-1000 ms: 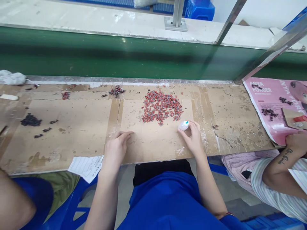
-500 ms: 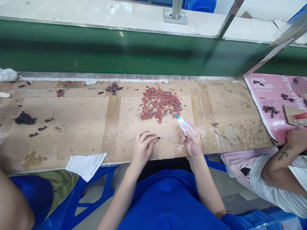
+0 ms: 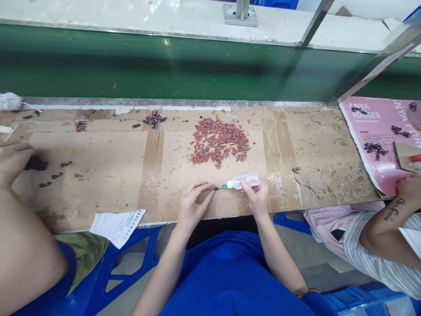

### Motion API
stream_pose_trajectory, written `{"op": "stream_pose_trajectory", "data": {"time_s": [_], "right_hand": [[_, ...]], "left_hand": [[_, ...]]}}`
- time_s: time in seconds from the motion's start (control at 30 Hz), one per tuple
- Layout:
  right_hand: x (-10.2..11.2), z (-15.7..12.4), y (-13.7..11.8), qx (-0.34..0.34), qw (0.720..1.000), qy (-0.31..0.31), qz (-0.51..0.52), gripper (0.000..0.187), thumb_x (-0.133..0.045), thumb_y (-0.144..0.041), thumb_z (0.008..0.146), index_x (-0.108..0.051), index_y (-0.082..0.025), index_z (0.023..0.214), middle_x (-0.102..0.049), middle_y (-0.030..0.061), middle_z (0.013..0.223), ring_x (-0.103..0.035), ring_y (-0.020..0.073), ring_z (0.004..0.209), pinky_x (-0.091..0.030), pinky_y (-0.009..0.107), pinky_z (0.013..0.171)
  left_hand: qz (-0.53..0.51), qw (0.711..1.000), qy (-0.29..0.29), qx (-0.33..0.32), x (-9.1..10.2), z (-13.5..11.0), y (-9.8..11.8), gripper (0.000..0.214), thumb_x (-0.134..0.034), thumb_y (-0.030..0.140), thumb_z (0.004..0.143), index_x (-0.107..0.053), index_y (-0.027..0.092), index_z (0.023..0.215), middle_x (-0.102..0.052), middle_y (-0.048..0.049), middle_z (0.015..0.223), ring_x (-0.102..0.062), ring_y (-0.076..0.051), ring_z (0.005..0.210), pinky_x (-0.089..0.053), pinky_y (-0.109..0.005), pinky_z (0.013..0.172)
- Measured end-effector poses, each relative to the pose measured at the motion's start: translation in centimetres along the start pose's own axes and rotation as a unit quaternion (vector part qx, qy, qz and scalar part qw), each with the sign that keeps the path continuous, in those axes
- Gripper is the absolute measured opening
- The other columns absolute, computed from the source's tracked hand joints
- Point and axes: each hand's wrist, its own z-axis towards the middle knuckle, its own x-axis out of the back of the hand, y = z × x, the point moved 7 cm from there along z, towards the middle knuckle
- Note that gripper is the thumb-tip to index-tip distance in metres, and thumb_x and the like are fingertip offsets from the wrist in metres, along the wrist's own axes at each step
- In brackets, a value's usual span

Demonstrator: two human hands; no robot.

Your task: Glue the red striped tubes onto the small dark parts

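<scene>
Between the thumb and fingertips of my left hand is a small dark part, too tiny to name more exactly. My right hand grips a clear squeeze bottle with a white collar and a thin blue tip. The bottle lies nearly level, its tip pointing left at the dark part, very close to it; whether they touch I cannot tell. Beyond both hands a loose pile of small red parts with dark ends is spread over the cardboard sheet.
At the left, a co-worker's hand reaches to a heap of black pieces. A written paper slip hangs over the front edge. Another small cluster lies at the back. On the right are a pink poster and another person's forearm.
My right hand has turned the bottle from pointing up and away to pointing left, bringing its tip to the dark part. A co-worker's hand has come in at the left over the black heap.
</scene>
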Motion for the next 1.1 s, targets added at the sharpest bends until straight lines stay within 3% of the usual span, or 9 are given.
{"op": "stream_pose_trajectory", "data": {"time_s": [0.13, 0.6, 1.1], "right_hand": [[-0.71, -0.41, 0.01, 0.014, 0.999, -0.018, -0.049, 0.023, -0.075, -0.040, 0.063, -0.065, -0.019, 0.066, -0.070, 0.0031, 0.064, -0.064, 0.0185, 0.059, -0.052, 0.029, 0.055], [-0.66, -0.32, 0.80, 0.001, 0.995, -0.045, -0.084, 0.024, -0.074, -0.042, 0.068, -0.068, -0.018, 0.071, -0.073, 0.0046, 0.069, -0.067, 0.0210, 0.065, -0.053, 0.031, 0.061], [-0.73, -0.40, 0.40, 0.012, 0.997, -0.028, -0.066, 0.019, -0.073, -0.037, 0.070, -0.068, -0.019, 0.071, -0.073, 0.0034, 0.071, -0.066, 0.0199, 0.066, -0.053, 0.030, 0.062]], "left_hand": [[0.007, 1.000, 0.012, -0.015, 0.09, 0.00, 0.39, 0.020, -0.066, 0.029, 0.085, -0.068, 0.023, 0.104, -0.077, -0.0036, 0.088, -0.069, -0.021, 0.091, -0.052, -0.040, 0.086], [0.022, 0.999, 0.023, -0.032, 0.30, 0.01, 0.81, 0.023, -0.066, 0.028, 0.085, -0.064, 0.023, 0.108, -0.078, -0.0027, 0.087, -0.070, -0.021, 0.093, -0.051, -0.038, 0.084], [0.022, 1.000, 0.015, -0.008, 0.28, 0.12, 0.54, 0.015, -0.066, 0.031, 0.084, -0.068, 0.024, 0.098, -0.078, -0.0026, 0.087, -0.070, -0.022, 0.090, -0.052, -0.039, 0.085]]}}
